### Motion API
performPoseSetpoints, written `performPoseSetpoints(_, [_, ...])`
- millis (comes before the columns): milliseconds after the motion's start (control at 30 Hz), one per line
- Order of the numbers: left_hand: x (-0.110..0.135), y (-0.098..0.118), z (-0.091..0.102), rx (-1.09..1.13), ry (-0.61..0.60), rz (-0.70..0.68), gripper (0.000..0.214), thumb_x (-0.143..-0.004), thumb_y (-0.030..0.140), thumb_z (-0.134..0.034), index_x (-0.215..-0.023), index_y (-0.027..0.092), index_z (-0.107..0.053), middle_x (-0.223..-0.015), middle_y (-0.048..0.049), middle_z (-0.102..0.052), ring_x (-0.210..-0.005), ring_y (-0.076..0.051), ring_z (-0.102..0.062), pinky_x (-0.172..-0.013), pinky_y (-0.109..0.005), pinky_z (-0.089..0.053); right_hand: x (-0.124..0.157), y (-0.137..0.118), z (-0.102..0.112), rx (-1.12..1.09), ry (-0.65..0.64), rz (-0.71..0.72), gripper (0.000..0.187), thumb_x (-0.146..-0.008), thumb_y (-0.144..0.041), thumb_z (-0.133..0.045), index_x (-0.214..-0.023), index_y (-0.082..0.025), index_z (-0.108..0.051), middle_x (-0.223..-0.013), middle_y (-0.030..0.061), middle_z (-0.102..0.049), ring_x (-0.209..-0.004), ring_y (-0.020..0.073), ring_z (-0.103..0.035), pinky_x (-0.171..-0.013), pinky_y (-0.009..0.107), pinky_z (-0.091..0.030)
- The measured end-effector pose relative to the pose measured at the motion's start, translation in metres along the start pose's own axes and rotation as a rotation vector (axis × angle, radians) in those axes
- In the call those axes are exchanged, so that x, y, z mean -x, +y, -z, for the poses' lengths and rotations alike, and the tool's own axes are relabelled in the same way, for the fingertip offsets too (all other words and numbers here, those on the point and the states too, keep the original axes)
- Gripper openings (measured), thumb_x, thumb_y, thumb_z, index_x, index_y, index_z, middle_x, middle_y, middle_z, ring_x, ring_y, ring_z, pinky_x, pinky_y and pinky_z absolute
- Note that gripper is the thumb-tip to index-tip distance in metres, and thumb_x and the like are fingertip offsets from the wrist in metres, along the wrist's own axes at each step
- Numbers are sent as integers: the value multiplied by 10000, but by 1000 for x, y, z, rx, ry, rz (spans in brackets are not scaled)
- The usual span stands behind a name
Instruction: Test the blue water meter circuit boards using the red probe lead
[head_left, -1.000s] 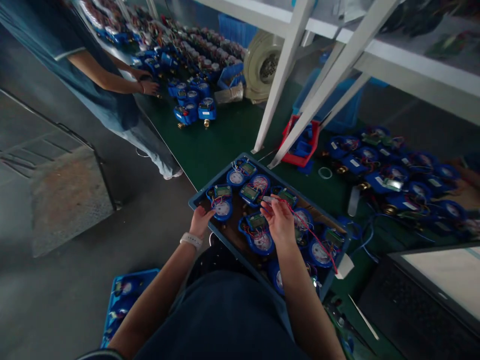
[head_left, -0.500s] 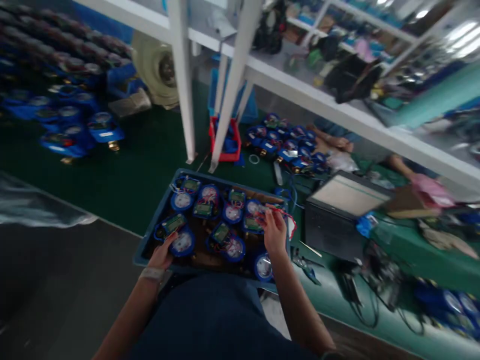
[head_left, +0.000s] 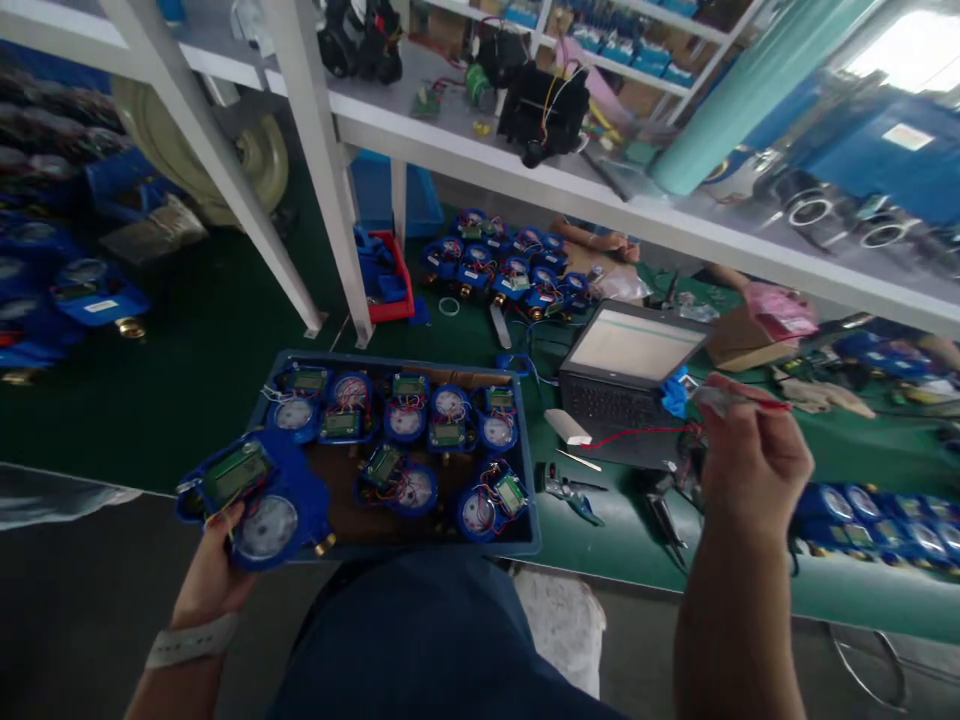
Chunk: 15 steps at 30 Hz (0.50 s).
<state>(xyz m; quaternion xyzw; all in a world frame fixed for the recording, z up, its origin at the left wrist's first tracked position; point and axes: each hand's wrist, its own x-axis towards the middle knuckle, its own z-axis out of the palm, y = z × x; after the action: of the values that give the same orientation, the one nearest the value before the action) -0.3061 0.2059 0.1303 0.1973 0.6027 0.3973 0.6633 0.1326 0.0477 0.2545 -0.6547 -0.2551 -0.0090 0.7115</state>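
My left hand grips a blue water meter with a green circuit board on top, lifted clear of the left corner of the blue tray. Several similar blue meters with loose red wires lie in that tray. My right hand is raised to the right, fingers pinched on a thin probe with a red wire. The wire runs left to a small white block on the green bench beside the laptop.
White rack legs stand behind the tray. A red bin, a cluster of blue meters and more meters at the far left and right crowd the bench. Small tools lie near the tray. Another person's arm rests beyond the meters.
My left hand has lifted one meter out of the tray toward me. My right hand has left the tray and moved right and up, pulling the red wire. The view has swung right.
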Motion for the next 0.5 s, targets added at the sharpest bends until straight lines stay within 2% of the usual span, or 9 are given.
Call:
performPoseSetpoints(67, [18, -2, -22, 27, 8, -27, 468, -578, 314, -757, -1030, 240, -662, -867, -11, -751, -1021, -289, -660, -854, -367, -571, 15, -13, -16, -93, -207, -57, 109, -768, -324, -711, -851, -259, -737, -936, 36, -698, -902, 194, -643, -908, 357, -455])
performPoseSetpoints(167, [43, -20, -53, 66, -2, -47, 482, -526, 330, -771, -985, 207, -685, -907, -19, -752, -979, -281, -673, -821, -348, -574, 50, -18, -36, -171, -449, -196, 163, -779, -358, -716, -890, -240, -731, -834, 48, -711, -815, 221, -666, -829, 398, -500])
performPoseSetpoints(233, [56, -34, -67, 87, -7, -27, 441, -519, 338, -768, -925, 179, -702, -905, -41, -754, -933, -282, -687, -785, -346, -579, 73, -14, -40, -222, -610, -319, 173, -800, -368, -708, -924, -249, -727, -858, 52, -725, -831, 216, -675, -790, 365, -513])
performPoseSetpoints(300, [68, -46, -71, 107, -8, 4, 414, -511, 331, -767, -880, 149, -712, -900, -73, -755, -874, -290, -700, -749, -361, -583, 91, -6, -37, -270, -730, -472, 185, -796, -377, -719, -937, -259, -729, -875, 49, -732, -833, 204, -678, -753, 323, -524])
performPoseSetpoints(367, [78, -54, -68, 128, 13, 23, 409, -497, 310, -771, -857, 125, -714, -893, -99, -755, -800, -287, -708, -711, -369, -585, 102, 5, -31, -289, -758, -611, 205, -765, -388, -751, -925, -260, -737, -858, 36, -732, -804, 178, -678, -715, 273, -530])
performPoseSetpoints(500, [90, -63, -50, 180, 158, 12, 421, -504, 289, -776, -878, 109, -703, -829, -94, -756, -675, -246, -699, -629, -338, -580, 111, 24, -26, -308, -688, -790, 234, -707, -404, -798, -887, -262, -749, -786, 17, -734, -687, 130, -675, -654, 215, -542])
